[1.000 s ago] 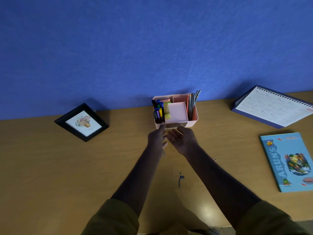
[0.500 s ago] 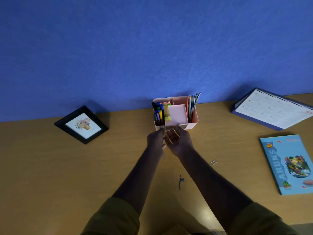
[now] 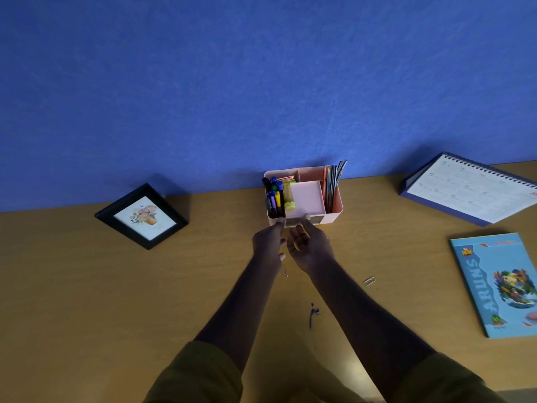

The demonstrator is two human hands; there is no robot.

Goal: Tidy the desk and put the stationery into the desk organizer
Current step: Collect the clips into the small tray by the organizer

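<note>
Bench [image 3: 116, 301]: smooth tan wood-grain laminate, set against a matt, faintly mottled blue wall [image 3: 261, 82].

Desk organizer [image 3: 332, 217]: pale pink moulded plastic, rectangular with rounded corners and several compartments. It stands at the back of the bench, touching the wall, straight ahead of the person.
- Left compartment: upright markers [image 3: 273, 196] with blue, black, green, purple and yellow caps.
- Beside them: a yellow highlighter [image 3: 289, 199], round cap towards the front.
- Middle: a square pink note pad [image 3: 308, 197], tilted. Orange and green paper slips [image 3: 286, 178] sit behind the markers.
- Right compartment: a bundle of slim pencils [image 3: 334, 178] leaning against the wall.

Left grip [image 3: 268, 242]: back of the hand up, fingers extended, one fingertip touching the organizer's front wall. It is not closed round anything.

Right grip [image 3: 311, 245]: palm up, fingers spread and relaxed, tips at the organizer's front wall. Unclenched.

Sleeves [image 3: 203, 373]: olive cloth, pushed to the elbows.

Paper clips: bent silver wire. One [image 3: 284, 270] lies just beneath the left grip, another [image 3: 369, 281] right of the right forearm.

Blue mark [image 3: 313, 314]: small and irregular, between the forearms. Too small to identify.

Picture frame [image 3: 141, 215]: black and rectangular, holding a floral print, far left.

Desk calendar [image 3: 470, 189]: spiral-bound, white pages on a dark blue stand. Print illegible.

Notebook [image 3: 499, 283]: glossy light-blue cover, reading "ARUNS" and "ALL NEW".
</note>
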